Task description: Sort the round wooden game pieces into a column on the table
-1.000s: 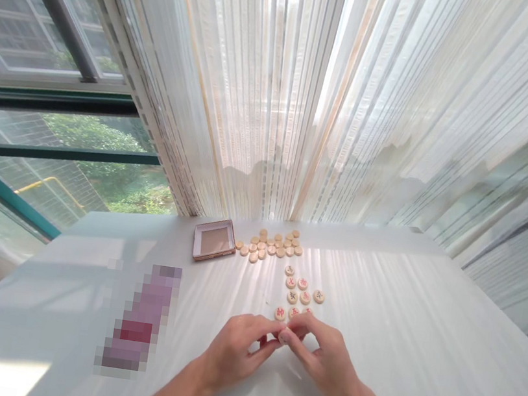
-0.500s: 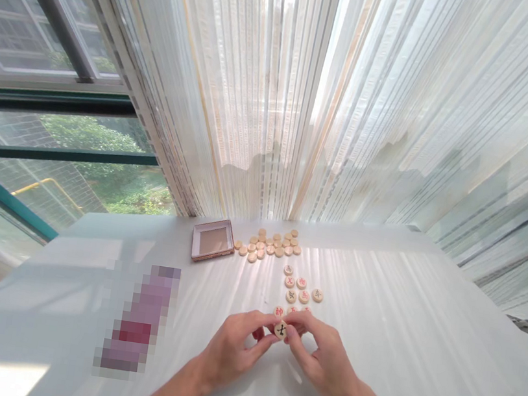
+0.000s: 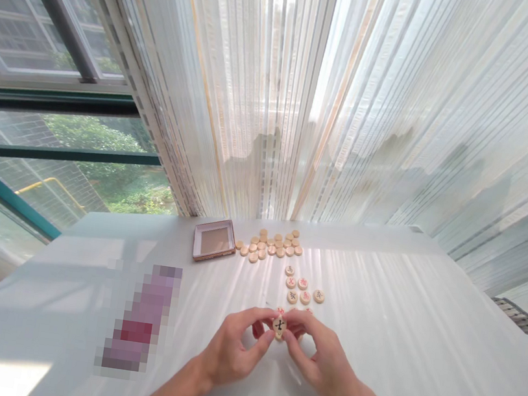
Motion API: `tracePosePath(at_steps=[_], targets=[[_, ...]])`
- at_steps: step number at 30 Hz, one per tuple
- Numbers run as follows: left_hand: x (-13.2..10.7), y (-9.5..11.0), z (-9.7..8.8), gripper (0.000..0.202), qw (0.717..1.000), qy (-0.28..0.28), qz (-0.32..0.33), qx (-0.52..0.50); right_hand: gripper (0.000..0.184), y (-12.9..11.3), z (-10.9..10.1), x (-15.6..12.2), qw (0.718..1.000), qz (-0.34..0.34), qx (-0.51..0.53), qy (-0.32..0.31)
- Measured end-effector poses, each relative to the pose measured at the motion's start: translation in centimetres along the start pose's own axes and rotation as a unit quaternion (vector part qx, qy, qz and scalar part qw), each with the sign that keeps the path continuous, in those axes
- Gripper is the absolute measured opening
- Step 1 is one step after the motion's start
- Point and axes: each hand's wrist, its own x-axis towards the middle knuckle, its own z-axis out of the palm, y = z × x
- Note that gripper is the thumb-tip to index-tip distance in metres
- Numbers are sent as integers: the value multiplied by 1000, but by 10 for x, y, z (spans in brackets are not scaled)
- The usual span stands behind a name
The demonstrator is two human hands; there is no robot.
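Between my two hands is a round wooden xiangqi piece (image 3: 279, 325) with a black character facing me. The thumb and fingers of my left hand (image 3: 239, 344) pinch it from the left, and my right hand (image 3: 317, 350) pinches it from the right. Part of another pale piece shows just under it, between the thumbs. Behind my fingers, red-marked pieces are mostly hidden. Just beyond lie several face-up pieces, among them a black-marked piece (image 3: 292, 296), a red-marked piece (image 3: 305, 297) and a separate black-marked piece (image 3: 319, 296) to the right.
Farther back, several pale pieces (image 3: 280, 252) lie in a loose cluster. Left of them sits an open shallow box (image 3: 213, 241). A blurred-out purple and red object (image 3: 141, 318) lies on the white table (image 3: 400, 348) at left. Pleated curtains (image 3: 278, 95) hang along the back edge.
The piece has been turned between my fingers, its face now more upright, and has risen slightly. My fingertips have drawn closer in around its edge. The view has shifted a little.
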Motion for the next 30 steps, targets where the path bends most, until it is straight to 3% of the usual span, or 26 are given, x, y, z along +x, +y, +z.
tracePosePath(at_steps=[14,30], targets=[[2,0,-1,12,997,-9,-73,-23,13,6,3,-3,999,-8,-10,-32],[2,-1,1,15,996,2,-83,-14,17,3,2,-3,998,-11,-23,-50]])
